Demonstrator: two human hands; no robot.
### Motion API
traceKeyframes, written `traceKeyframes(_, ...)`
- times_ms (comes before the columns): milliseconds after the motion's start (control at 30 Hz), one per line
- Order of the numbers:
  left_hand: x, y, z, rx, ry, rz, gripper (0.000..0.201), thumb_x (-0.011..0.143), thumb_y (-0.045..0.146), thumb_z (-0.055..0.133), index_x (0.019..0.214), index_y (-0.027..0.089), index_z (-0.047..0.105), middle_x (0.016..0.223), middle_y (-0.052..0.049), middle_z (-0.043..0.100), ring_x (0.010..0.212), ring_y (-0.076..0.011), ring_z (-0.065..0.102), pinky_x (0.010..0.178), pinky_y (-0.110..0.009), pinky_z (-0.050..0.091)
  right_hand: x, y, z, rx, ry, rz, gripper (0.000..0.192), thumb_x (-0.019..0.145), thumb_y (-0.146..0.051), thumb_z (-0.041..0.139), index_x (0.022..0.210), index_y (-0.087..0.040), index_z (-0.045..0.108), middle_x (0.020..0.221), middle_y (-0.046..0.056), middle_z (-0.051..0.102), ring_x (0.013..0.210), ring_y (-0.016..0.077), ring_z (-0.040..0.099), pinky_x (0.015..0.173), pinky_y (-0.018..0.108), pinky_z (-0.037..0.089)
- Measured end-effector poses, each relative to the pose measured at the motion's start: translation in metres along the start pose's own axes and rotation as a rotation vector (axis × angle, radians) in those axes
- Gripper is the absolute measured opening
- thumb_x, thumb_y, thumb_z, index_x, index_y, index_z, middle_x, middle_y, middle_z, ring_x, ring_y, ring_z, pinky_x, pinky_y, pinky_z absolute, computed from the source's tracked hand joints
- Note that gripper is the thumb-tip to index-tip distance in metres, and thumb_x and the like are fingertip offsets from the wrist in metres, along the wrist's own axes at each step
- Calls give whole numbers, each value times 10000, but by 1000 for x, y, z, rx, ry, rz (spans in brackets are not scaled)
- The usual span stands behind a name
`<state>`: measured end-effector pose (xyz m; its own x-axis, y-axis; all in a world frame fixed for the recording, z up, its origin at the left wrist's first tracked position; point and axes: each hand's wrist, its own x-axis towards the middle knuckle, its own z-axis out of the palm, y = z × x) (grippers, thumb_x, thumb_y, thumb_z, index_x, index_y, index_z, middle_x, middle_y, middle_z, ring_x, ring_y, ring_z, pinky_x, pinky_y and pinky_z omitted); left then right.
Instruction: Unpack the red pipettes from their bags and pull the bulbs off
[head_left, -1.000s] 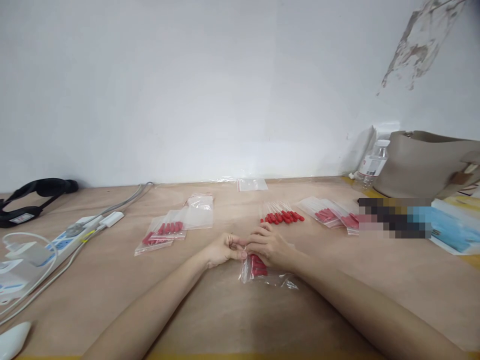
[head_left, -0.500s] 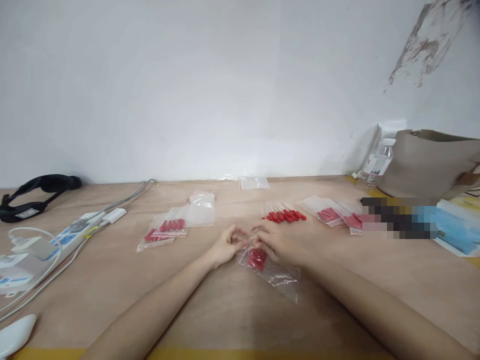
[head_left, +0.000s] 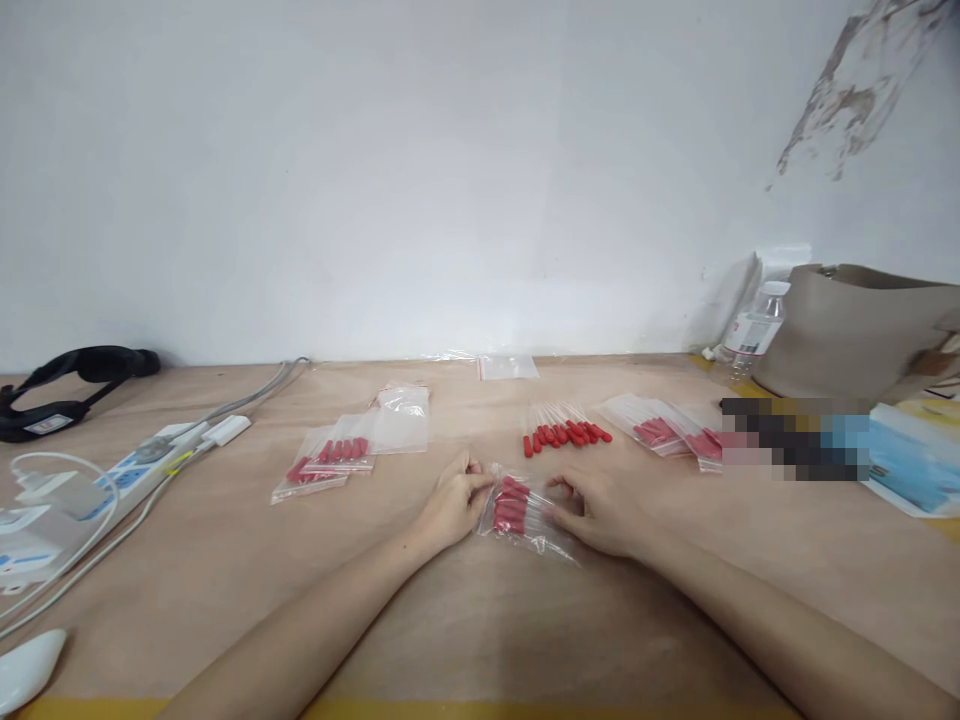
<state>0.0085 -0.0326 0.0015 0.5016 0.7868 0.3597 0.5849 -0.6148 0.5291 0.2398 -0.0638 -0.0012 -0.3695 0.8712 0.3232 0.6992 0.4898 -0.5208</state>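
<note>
Both hands are now lying flat; the bag of red-tipped sticks [head_left: 519, 512] is resting between left hand [head_left: 452, 507] and right hand [head_left: 600, 510], fingers pinching its ends, mid-counter [head_left: 450, 620].

No text, brand, number or sign can be read anywhere. The water bottle [head_left: 753, 332] at the right end of the desk [head_left: 450, 620] carries a label with a red band, and the black strap [head_left: 45, 400] at the left bears a pale tag, but both are too small and blurred to make out.
</note>
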Motion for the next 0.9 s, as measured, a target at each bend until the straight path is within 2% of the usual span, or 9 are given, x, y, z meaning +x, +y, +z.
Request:
traceKeyframes(133, 3, 7, -7, -149, -81, -9, 243, 822, 212, 447, 885, 203, 682, 842, -49, 596, 817, -175, 523, 747, -248, 384, -4, -1, 2, 0, -60, 16, 208, 780, -367, 511, 861, -187, 579, 778, 31, 591, 665, 142, 528, 593, 267, 404)
traceKeyframes(300, 6, 7, -8, -407, -223, -140, 311, 803, 330, 498, 1039, 177, 628, 891, -46, 634, 748, -176, 567, 669, -239, 427, -3, -1, 8, -51, -62, -8, 198, 820, -328, 464, 904, -196, 585, 860, 49, 590, 776, 160, 537, 698, 295, 402)
traceKeyframes(433, 8, 11, -10, -402, -210, -161, 318, 748, 326, 569, 1010, 161, 645, 1028, -82, 562, 784, -161, 560, 679, -226, 437, -1, 0, 7, -73, -71, -3, 165, 811, -306, 476, 884, -201, 581, 849, 37, 602, 782, 169, 529, 715, 317, 386)
traceKeyframes(533, 9, 15, -13, -376, -218, -102, 272, 761, 302, 558, 987, 180, 651, 979, -60, 575, 837, -161, 545, 737, -222, 420, 0, 0, 4, 1, -97, 25, 140, 803, -287, 484, 858, -193, 572, 808, 28, 604, 725, 150, 523, 651, 286, 385)
traceKeyframes(700, 11, 13, -11, -469, -353, -118, 311, 753, 333, 580, 999, 148, 627, 752, -20, 606, 610, -109, 512, 560, -190, 390, -1, 3, 2, 56, -94, -7, 138, 809, -287, 479, 847, -189, 569, 811, 25, 605, 735, 144, 519, 650, 278, 378)
traceKeyframes(900, 9, 9, -1, -640, -222, -197, 300, 674, 305, 664, 895, 134, 554, 818, -46, 605, 720, -135, 558, 665, -238, 445, -2, 3, 5, 18, -79, -45, 174, 827, -292, 465, 924, -207, 582, 891, 35, 610, 812, 158, 527, 738, 311, 373)
